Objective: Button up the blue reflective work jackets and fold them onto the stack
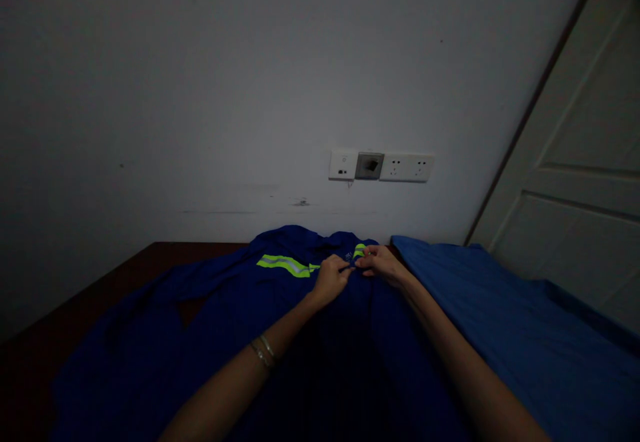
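Note:
A dark blue work jacket [220, 322] with yellow-green and silver reflective stripes lies spread out, its collar end toward the wall. Near its upper front, my left hand [333, 277] is closed in a pinch on the jacket fabric. Just to the right, my right hand [381, 263] pinches the jacket beside the right-hand reflective stripe [359, 251]. The fingertips of both hands almost meet. What small part of the jacket lies between them is too dark and small to make out. Two bracelets [263, 350] circle my left wrist.
The jacket rests on a dark reddish-brown surface [175, 253] against a pale wall [200, 95]. A lighter blue cloth [480, 309] lies to the right. Wall sockets [406, 168] sit above the jacket. A white panelled door [575, 162] stands at the right.

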{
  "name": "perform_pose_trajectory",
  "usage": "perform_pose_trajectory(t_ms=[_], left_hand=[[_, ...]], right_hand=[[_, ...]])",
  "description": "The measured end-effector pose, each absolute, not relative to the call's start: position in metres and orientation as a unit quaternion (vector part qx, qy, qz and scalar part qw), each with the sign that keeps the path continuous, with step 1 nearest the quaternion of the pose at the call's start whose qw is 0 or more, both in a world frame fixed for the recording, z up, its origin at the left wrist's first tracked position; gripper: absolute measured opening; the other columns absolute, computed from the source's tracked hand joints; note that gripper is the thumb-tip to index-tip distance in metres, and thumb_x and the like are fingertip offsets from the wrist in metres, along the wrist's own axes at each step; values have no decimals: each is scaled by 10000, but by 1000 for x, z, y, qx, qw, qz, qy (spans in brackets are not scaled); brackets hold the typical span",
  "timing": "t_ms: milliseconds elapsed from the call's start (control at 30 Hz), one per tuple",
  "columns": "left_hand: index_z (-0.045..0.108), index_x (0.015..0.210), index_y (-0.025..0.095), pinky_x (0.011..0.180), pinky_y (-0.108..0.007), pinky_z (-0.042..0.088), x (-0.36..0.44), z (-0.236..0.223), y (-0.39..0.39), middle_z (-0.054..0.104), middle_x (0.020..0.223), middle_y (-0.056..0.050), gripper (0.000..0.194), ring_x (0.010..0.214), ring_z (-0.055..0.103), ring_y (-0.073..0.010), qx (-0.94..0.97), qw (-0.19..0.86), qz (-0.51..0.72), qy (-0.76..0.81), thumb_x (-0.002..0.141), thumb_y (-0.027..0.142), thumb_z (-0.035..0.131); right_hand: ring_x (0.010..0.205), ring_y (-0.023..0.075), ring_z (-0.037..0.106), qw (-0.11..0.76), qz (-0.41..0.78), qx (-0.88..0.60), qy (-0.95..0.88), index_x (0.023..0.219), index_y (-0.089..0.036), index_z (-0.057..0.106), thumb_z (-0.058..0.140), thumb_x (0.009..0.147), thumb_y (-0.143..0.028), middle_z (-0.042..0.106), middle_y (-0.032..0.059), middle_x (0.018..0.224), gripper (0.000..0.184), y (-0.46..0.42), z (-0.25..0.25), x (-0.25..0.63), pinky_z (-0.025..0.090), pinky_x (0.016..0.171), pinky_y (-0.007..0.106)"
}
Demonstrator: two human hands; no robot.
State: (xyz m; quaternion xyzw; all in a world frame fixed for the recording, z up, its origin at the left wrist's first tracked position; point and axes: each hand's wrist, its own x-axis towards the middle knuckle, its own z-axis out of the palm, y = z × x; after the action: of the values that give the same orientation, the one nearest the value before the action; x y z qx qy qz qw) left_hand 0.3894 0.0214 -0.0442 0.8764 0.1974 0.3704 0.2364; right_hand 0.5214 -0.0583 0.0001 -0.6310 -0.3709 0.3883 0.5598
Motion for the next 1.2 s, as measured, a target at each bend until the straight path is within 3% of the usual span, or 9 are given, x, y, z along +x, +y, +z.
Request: perform_pose_trajectory(t_ms=[233, 500, 700, 1200], left_hand=[[701, 686, 180, 704, -249, 415, 390, -44, 26, 661, 695, -23, 122, 726, 563, -158, 840, 359, 358, 193, 752, 220, 606], [679, 706, 146, 690, -236, 399, 392, -52, 40, 657, 722, -25, 212, 713, 555, -152, 840, 417, 319, 139, 775, 280, 530], [661, 694, 133, 739, -240, 403, 390, -53, 41, 652, 775, -35, 299, 753, 568, -150, 843, 421, 313, 115, 813, 326, 465], [625, 572, 114, 611, -228, 391, 390, -52, 41, 601, 595, -1, 334, 616, 527, -134, 855, 387, 296, 180, 788, 299, 449]], right_hand=[[452, 47, 523, 577, 426, -616, -326, 594, -182, 427, 683, 551, -76, 547, -64, 525, 281, -56, -8, 525, 471, 442, 135], [450, 54, 522, 565, 437, -625, -316, 675, -185, 477, 698, 590, -127, 558, -64, 538, 244, -56, -13, 527, 435, 425, 136], [456, 56, 503, 568, 418, -634, -318, 681, -193, 457, 696, 590, -146, 553, -66, 545, 260, -55, -16, 529, 396, 412, 141], [466, 44, 474, 541, 408, -649, -346, 657, -178, 447, 695, 546, -168, 521, -75, 528, 272, -60, -8, 524, 364, 409, 132]])
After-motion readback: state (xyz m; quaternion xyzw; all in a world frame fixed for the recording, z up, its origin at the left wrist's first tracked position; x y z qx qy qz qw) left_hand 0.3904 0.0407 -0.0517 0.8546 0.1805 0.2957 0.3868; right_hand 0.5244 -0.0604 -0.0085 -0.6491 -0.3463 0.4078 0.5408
